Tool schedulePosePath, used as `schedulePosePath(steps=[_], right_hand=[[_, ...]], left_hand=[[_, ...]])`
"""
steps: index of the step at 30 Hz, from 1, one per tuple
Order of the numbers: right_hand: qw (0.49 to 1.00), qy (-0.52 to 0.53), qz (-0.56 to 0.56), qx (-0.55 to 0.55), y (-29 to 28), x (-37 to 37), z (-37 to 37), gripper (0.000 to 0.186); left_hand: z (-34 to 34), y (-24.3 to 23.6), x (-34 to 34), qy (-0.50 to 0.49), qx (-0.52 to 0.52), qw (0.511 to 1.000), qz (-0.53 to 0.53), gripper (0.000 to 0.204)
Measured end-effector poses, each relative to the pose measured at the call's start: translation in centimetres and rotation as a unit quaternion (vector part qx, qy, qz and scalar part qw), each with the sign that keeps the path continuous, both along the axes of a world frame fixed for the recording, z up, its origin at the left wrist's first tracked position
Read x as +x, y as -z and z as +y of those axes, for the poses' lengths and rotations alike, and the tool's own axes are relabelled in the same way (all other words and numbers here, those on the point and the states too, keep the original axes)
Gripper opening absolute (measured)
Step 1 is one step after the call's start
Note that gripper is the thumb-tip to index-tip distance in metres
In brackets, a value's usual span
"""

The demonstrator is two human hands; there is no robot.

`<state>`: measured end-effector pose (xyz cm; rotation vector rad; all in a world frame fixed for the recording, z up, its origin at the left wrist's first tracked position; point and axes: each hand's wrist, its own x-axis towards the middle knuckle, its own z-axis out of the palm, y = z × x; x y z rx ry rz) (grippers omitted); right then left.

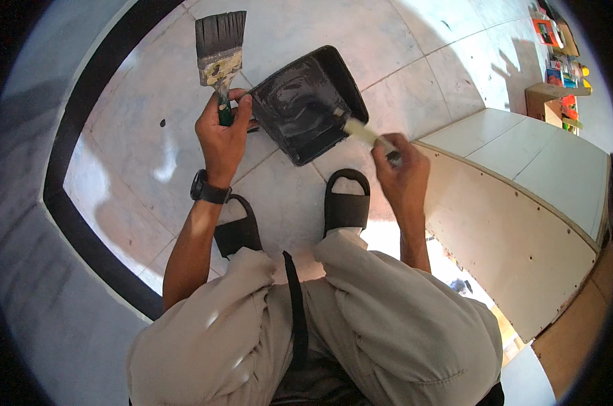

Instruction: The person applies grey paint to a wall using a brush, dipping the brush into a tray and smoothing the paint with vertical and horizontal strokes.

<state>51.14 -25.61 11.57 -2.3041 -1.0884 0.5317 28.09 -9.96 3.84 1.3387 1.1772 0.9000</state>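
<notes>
I log: left hand (pixel 224 141), closed round broad paintbrush (pixel 220 64), bristles up; right hand (pixel 404 170), closed round blurred slim brush (pixel 362 131), long axis slanting up-left to black paint tray (pixel 328 71).

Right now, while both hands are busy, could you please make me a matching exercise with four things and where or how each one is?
Things:
1. wide paintbrush
2. black tray
3. dark wristwatch
4. pale tool

Places or states:
A. around the left wrist
B. in the right hand, blurred
C. in the left hand, bristles pointing away from the person
D. beyond the sandals, smeared dark inside

Pairs: 1-C, 2-D, 3-A, 4-B
</notes>
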Motion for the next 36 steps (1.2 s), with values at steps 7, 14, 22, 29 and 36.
schedulePosePath(steps=[7,14,22,29,36], right_hand=[[0.998,-0.058,0.017,-0.023,0.4,-2.5,2.3,0.024],[0.996,0.04,0.023,0.071,0.2,-0.8,3.9,0.021],[0.999,0.017,0.026,-0.022,0.1,-0.1,2.2,0.028],[0.995,-0.061,0.035,-0.077,-0.3,-1.4,2.6,0.026],[0.998,0.0,0.041,0.047,0.7,-1.1,4.3,0.026]], left_hand=[[0.0,0.2,0.1,-0.003,-0.017,1.0,0.001,0.02],[0.1,-0.1,0.6,0.015,-0.01,1.0,-0.016,0.019],[0.5,-0.1,0.4,-0.01,0.017,1.0,-0.007,0.015],[0.5,0.0,0.5,-0.023,0.007,0.999,-0.029,0.015],[0.4,-0.5,0.7,-0.01,0.014,1.0,-0.019,0.015]])
